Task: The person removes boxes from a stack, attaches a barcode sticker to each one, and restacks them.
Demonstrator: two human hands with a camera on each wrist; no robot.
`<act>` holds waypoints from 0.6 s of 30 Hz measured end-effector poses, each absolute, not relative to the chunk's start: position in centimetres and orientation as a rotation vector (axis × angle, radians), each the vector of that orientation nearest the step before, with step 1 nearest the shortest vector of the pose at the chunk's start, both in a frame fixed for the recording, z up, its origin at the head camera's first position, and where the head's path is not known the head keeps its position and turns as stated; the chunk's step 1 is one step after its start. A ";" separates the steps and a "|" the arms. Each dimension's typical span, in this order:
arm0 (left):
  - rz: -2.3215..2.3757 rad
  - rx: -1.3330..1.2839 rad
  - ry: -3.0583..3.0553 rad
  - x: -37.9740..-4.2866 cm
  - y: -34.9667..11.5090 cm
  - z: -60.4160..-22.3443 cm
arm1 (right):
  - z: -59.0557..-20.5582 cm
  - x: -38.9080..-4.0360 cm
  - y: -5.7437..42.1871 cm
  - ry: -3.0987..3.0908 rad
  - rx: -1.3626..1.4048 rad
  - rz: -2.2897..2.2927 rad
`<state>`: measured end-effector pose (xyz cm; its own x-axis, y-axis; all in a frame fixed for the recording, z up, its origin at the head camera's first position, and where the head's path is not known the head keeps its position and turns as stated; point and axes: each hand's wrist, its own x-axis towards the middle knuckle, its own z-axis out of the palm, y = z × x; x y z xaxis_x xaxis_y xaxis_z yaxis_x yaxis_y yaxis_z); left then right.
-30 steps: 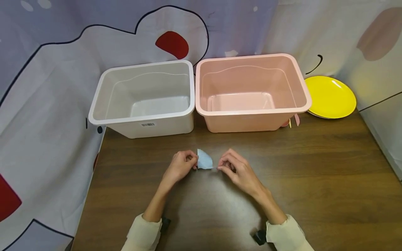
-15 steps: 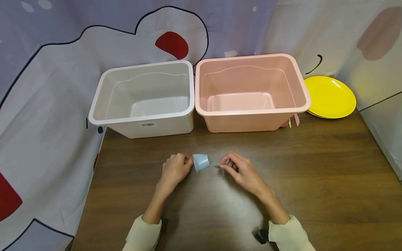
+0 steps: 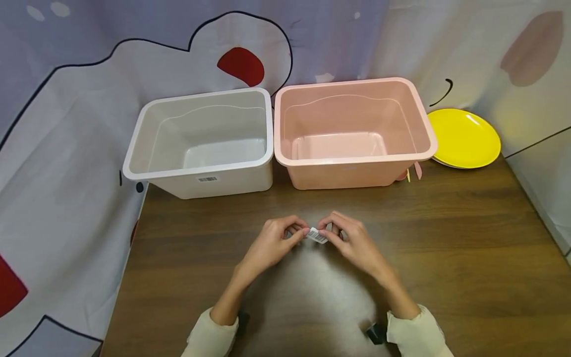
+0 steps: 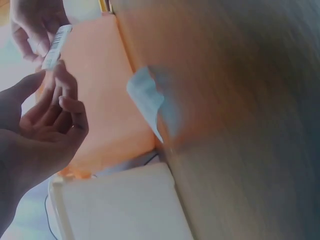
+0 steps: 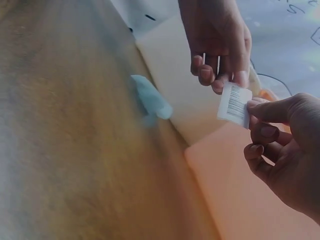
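Note:
A small white barcode label [image 3: 316, 235] is stretched between both hands above the wooden table. My left hand [image 3: 269, 245] pinches one end of it between thumb and finger. The other end sits between the thumb and forefinger of my right hand [image 3: 359, 245]. Printed bars on the label [image 5: 234, 104] face up in the right wrist view. A curled piece of light blue paper [image 4: 145, 97] lies on the table below the hands, touched by neither. In the head view my left hand mostly hides that paper.
A white bin [image 3: 223, 181] and a pink bin [image 3: 339, 173] stand side by side at the back of the table [image 3: 446, 258]. Yellow plates [image 3: 466, 139] lie right of the pink bin, with small pink and yellow pieces partly hidden beside it. A patterned curtain surrounds the table.
My left hand has let go of the blue paper, which now lies on the table. It has moved right and taken the free end of the label in my right hand.

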<state>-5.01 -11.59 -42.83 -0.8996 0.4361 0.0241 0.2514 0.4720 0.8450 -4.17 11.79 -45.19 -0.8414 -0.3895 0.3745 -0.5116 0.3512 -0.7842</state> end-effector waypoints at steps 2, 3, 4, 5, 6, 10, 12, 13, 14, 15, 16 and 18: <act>1.421 0.592 2.533 -4.9 -11.0 -42.7 | -44.9 -4.3 12.0 -2.480 0.826 1.498; 1.437 0.592 2.539 -4.9 -10.9 -42.6 | -44.7 -4.3 12.2 -2.478 0.823 1.493; 1.450 0.593 2.548 -4.8 -10.8 -42.6 | -44.6 -4.3 12.2 -2.471 0.822 1.490; 1.465 0.594 2.557 -4.8 -10.7 -42.7 | -44.6 -4.4 12.3 -2.459 0.819 1.492; 1.480 0.593 2.565 -4.8 -10.6 -42.7 | -44.5 -4.4 12.3 -2.451 0.806 1.489; 1.560 0.557 2.588 -4.9 -10.4 -42.8 | -44.4 -4.5 12.7 -2.412 0.691 1.523; 1.617 0.511 2.571 -5.0 -10.3 -42.8 | -44.4 -4.6 12.9 -2.411 0.605 1.549; 1.645 0.485 2.555 -5.1 -10.2 -42.7 | -44.4 -4.6 13.0 -2.416 0.570 1.560; 1.670 0.464 2.539 -5.3 -10.1 -42.7 | -44.4 -4.6 13.1 -2.423 0.537 1.571; 1.692 0.442 2.521 -5.4 -10.0 -42.7 | -44.4 -4.6 13.2 -2.431 0.513 1.580; 1.710 0.426 2.506 -5.5 -9.8 -42.7 | -44.4 -4.6 13.3 -2.435 0.496 1.592; 1.736 0.407 2.479 -5.7 -9.5 -42.6 | -44.4 -4.6 13.4 -2.440 0.467 1.605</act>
